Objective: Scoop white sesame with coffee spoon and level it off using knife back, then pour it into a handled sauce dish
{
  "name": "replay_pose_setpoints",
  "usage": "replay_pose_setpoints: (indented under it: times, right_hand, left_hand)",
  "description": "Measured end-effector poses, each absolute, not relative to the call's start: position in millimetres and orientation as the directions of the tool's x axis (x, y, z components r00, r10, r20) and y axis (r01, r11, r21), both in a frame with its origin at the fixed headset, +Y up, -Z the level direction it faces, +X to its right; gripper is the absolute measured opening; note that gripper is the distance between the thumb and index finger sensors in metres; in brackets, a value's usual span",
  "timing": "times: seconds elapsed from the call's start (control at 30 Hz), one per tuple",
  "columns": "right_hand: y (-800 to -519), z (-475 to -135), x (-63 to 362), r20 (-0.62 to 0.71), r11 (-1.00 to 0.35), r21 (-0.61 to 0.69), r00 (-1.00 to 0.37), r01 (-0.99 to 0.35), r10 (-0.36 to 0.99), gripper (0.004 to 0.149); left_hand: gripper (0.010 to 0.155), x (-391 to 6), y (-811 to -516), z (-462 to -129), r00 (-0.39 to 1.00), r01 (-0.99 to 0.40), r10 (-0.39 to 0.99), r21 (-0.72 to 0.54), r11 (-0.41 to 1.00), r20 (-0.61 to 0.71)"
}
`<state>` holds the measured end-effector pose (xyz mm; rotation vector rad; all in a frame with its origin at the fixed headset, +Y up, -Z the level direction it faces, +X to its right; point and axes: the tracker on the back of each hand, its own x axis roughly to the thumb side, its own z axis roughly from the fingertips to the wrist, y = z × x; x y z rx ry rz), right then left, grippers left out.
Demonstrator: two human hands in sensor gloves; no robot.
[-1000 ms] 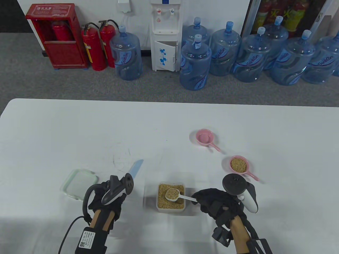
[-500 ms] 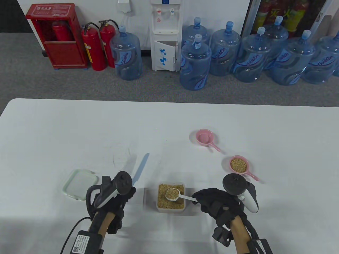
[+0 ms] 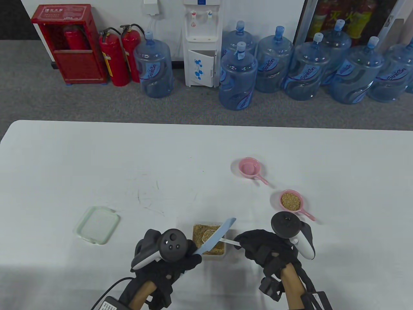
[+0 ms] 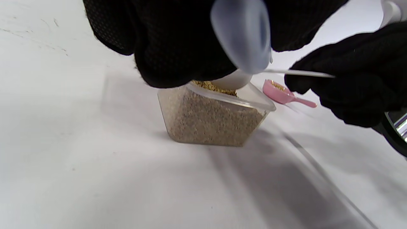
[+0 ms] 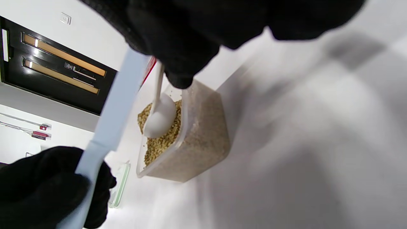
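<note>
Flat blue knife (image 3: 215, 237) crosses spoon (image 3: 209, 235), prob

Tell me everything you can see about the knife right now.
The knife has a pale blue blade, plastic or ceramic by its look, that narrows into a paler handle. The left hand grips the handle. It lies slanted above the sesame container, tip pointing up-right in the table view, crossing over the bowl of the coffee spoon that the right hand holds. Whether the blade touches the spoon cannot be told.
</note>
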<state>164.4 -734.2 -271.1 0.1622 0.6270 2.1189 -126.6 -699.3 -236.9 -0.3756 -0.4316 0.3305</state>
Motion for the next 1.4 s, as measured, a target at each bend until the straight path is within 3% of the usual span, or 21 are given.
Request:
replay_pose_setpoints:
  times: [0.3,0.87,1.1,1.4]
  right_hand:
    - [-732,-271,165,-0.101,-0.484,0.491,-0.6,-0.724,0.794,0.044]
    - [-730,-271,169,-0.11,-0.476,0.486,-0.591,-0.733,0.799,0.044]
    - [-729,-271,170,-0.11,-0.483,0.485,-0.599,-0.729,0.793,0.044]
    - [-729,-271,170,-0.108,-0.482,0.482,-0.596,-0.732,0.796,0.044]
  left_hand:
    - [0.045,-135,-706,-245,0.881,-0.212,0.38,-0.484,0.849,0.28]
    - [0.044,-153,-715,-257,0.918,-0.193,0.33,-0.481,0.855,0.218]
    - [0.044,-166,-712,-263,0.917,-0.256,0.359,-0.434,0.864,0.173]
    - [0.043,-207,-723,-281,0.952,-0.3,0.303,-0.294,0.908,-0.036]
